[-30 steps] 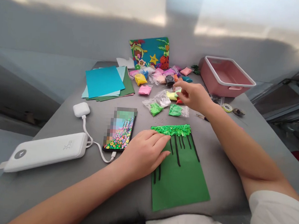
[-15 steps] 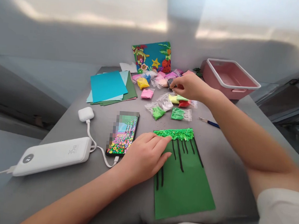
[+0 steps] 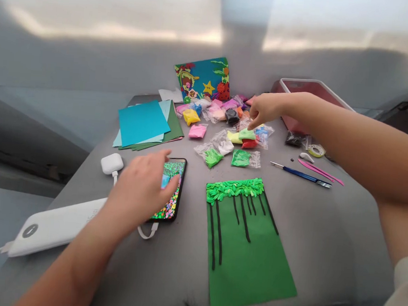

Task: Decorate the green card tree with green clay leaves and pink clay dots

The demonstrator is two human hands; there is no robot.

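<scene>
My left hand [image 3: 146, 184] is over the phone [image 3: 175, 202], its thumb and fingers apart and holding nothing; it hides part of the screen, which shows a colourful flower picture. My right hand [image 3: 267, 110] reaches over the clay packets, index finger pointing down at the light green clay packet [image 3: 247, 134]. No object shows in it, though some fingers are hidden. A black clay packet [image 3: 231, 116] and a red one [image 3: 249, 143] lie close by. In front of me is a green sheet [image 3: 251, 273] with a bright green clay band [image 3: 234, 188] and thin black strips hanging below it.
Teal and green papers [image 3: 143, 123] lie left of the packets. Behind stands an undersea clay picture [image 3: 204, 78]. A pink basket [image 3: 320, 89] is partly behind my right arm. A blue-handled tool [image 3: 302, 175] and pink tools [image 3: 316, 170] lie right; a white power bank [image 3: 55, 224] sits left.
My left hand has left the green sheet and moved left over the phone. My right hand has shifted from near the black packet to the light green one. The view has shifted slightly.
</scene>
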